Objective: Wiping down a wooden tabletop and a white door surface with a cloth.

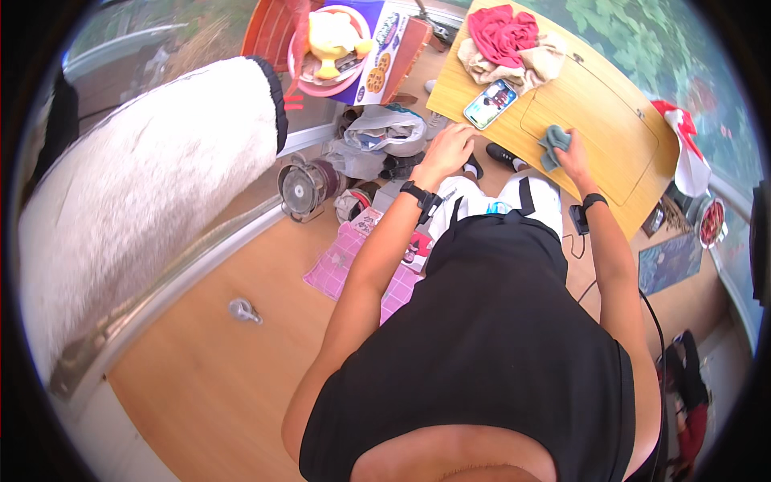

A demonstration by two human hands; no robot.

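Observation:
My right hand grips a crumpled grey-green cloth over the front part of a yellow wooden table. With nothing visible in it, my left hand is at the table's left front edge, palm down. Just beyond its fingertips lies a smartphone with its screen lit. Behind the phone, a bunched red cloth rests on a beige cloth. I cannot tell whether the left fingertips touch the table.
Left of the table, a box sits beside a pink basin holding a yellow plush toy. Plastic bags and a round lantern-like appliance crowd the floor. A red-and-white cloth hangs at the table's right end. Behind, a cable trails.

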